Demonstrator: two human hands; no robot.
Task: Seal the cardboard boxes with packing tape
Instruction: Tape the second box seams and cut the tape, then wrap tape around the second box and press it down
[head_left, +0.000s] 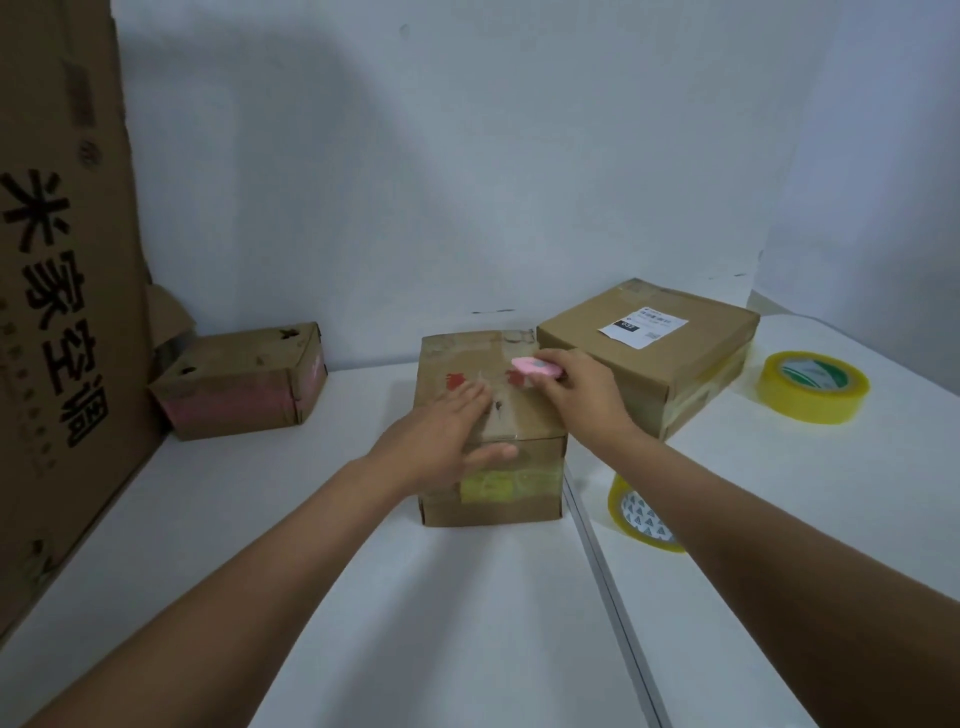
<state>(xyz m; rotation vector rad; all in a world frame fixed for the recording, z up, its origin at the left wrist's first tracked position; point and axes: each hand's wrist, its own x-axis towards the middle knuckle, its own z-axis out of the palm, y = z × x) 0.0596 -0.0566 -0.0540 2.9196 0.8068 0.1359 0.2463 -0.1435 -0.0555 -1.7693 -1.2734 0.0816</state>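
2 hands on centre box (488, 415) | L hand (441, 436): fingers straight, flat on top | R hand (576, 384): pinches pink cutter (535, 368) over top | tape rolls (812, 385) R, apart.

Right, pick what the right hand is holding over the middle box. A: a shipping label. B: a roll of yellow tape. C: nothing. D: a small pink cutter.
D: the right hand pinches a small pink cutter above the top of the middle box, while both yellow tape rolls lie on the table.
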